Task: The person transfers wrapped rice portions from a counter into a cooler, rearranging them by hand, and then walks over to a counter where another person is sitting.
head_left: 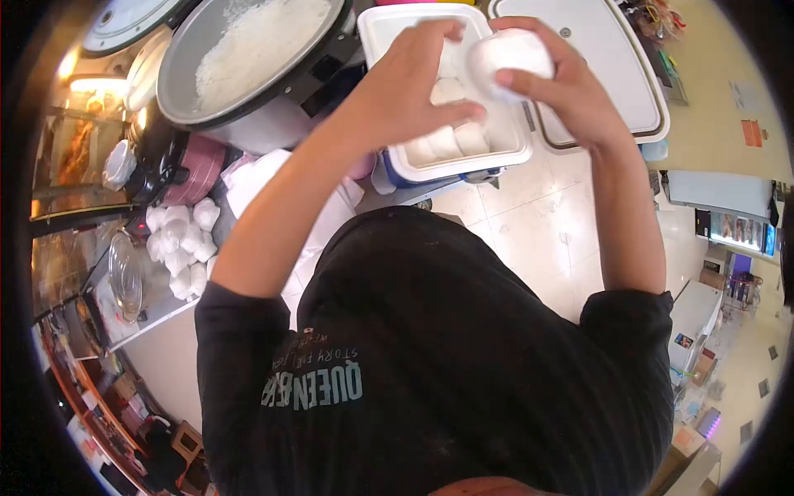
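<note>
My right hand (562,78) holds a white wrapped rice ball (509,51) above the open white cooler box (509,153). My left hand (418,78) reaches over the box with its fingers curled, touching the wrapped balls (447,142) stacked inside. Several such balls lie in the box's near end. My arms come out of black sleeves.
A large rice cooker pot (248,50) full of white rice stands at the upper left, its lid (128,21) beside it. Several wrapped balls (182,240) pile on a tray at the left. The cooler's lid (604,58) lies open to the right. Tiled floor (529,223) below.
</note>
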`<state>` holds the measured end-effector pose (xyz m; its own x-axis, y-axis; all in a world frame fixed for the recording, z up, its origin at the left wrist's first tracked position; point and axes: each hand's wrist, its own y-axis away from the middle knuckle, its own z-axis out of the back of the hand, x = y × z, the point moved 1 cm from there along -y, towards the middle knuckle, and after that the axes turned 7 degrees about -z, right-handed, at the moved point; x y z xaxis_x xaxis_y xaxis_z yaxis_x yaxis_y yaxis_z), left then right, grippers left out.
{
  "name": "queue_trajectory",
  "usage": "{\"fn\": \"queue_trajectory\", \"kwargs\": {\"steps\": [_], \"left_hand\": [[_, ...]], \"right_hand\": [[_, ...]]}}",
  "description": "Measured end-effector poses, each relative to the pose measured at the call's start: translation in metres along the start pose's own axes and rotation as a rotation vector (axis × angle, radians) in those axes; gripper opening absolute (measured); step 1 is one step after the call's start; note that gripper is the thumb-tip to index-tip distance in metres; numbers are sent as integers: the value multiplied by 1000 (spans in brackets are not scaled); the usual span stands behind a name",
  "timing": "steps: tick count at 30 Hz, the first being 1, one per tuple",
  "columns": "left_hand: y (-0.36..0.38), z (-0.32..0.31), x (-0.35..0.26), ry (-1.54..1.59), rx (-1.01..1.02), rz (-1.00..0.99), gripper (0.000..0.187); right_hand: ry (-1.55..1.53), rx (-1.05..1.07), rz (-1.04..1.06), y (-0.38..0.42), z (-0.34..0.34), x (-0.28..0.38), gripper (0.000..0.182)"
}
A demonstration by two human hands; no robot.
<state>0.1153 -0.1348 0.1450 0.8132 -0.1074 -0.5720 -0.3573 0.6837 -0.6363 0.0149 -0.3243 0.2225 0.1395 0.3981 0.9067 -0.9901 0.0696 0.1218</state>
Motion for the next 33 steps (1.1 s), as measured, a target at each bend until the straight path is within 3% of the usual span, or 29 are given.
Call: {"fn": "queue_trajectory", "kwargs": {"steps": [1, 3, 5, 8, 9, 12, 14, 16, 19, 22, 25, 26, 29, 33], "left_hand": [[1, -12, 25, -56, 195, 103, 62], [1, -54, 58, -83, 649, 44, 53], [8, -115, 78, -31, 890, -101, 49], [-8, -143, 59, -75, 1347, -21, 51], [-8, -141, 56, -62, 1344, 20, 53], [-1, -133, 60, -23, 1350, 134, 57], [8, -137, 68, 3, 1353, 206, 58], [18, -142, 77, 64, 1331, 204, 58], [17, -138, 74, 62, 1321, 202, 55], [13, -122, 66, 59, 1312, 237, 52], [21, -123, 73, 89, 1278, 264, 49], [21, -123, 74, 100, 1266, 264, 49], [21, -123, 72, 100, 1259, 357, 48], [15, -105, 57, 41, 1185, 306, 52]], "right_hand": [[117, -95, -26, -2, 16, -3, 59], [254, -121, -13, -19, 30, -24, 56], [429, -134, -80, -23, 22, -21, 53], [638, -24, 75, -49, -5, -72, 54], [721, -11, 145, -53, -15, -85, 54], [926, 139, -101, -51, -29, -101, 54], [1101, 274, -106, -45, -33, -103, 56], [1299, 343, -86, -35, -39, -100, 54], [1329, 411, -122, -36, -39, -100, 50], [1467, 529, -54, -45, -37, -98, 60], [1622, 353, 252, -44, -23, -111, 69], [1590, 441, 152, -48, -23, -110, 75], [1510, 586, 52, -56, -24, -106, 65], [1357, 755, 29, -71, -36, -109, 52]]}}
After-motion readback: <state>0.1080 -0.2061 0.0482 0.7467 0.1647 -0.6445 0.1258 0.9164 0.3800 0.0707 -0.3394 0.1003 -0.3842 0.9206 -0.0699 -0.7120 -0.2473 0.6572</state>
